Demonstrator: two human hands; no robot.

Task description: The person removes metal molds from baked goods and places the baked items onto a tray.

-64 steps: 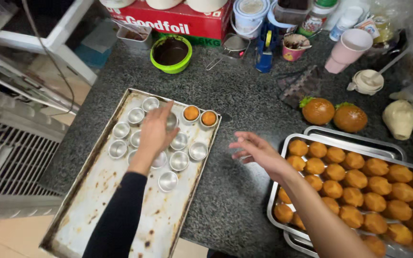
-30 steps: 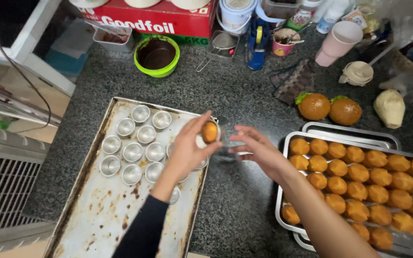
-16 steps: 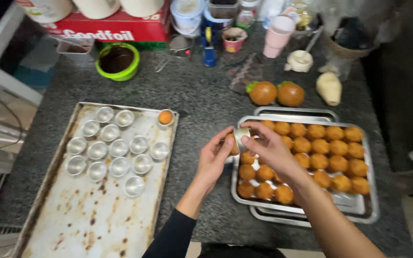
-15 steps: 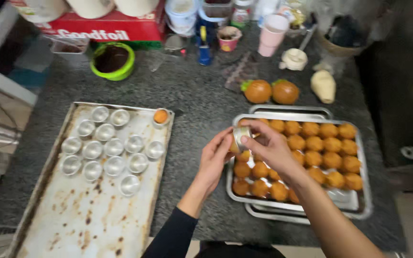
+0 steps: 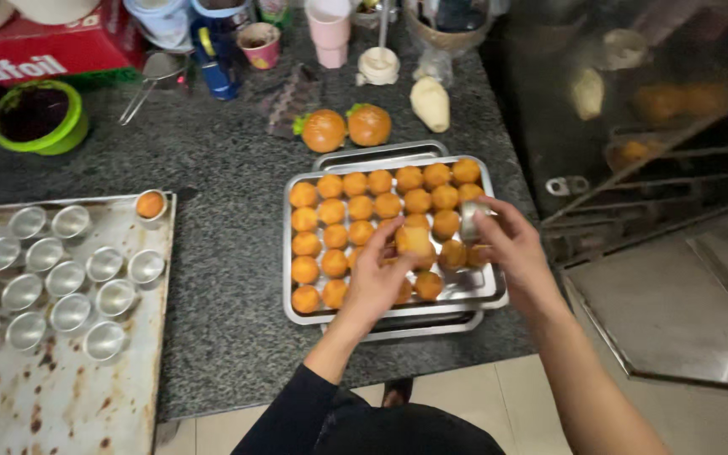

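At the far left a worn, rust-spotted rectangular metal baking sheet (image 5: 61, 396) lies on the dark speckled stone counter (image 5: 229, 278). It carries rows of small empty round silver moulds (image 5: 69, 278), and one more mould at its upper right corner still has a golden-orange cake (image 5: 150, 205) in it. Behind the sheet sits a lime-green bowl with a dark inside (image 5: 37, 116).

Right of the sheet, apart from it across a bare strip of counter, a shiny rectangular steel tray (image 5: 381, 313) is stacked on a second tray of the same kind and filled with rows of small round golden-orange cakes (image 5: 330, 227). The left hand (image 5: 377, 278) reaches over the tray's middle, fingers curled, pinching one golden cake with a paler flat face (image 5: 414, 240) at the fingertips just above the rows. Just to its right, the right hand (image 5: 511, 248) hovers over the tray's right edge, fingers partly closed around a small silver mould (image 5: 472, 221).

Behind the tray lie two round orange fruits with green tops (image 5: 345, 128) and a pale oblong root (image 5: 430, 103), with a pink cup (image 5: 330, 29) and other containers along the back.
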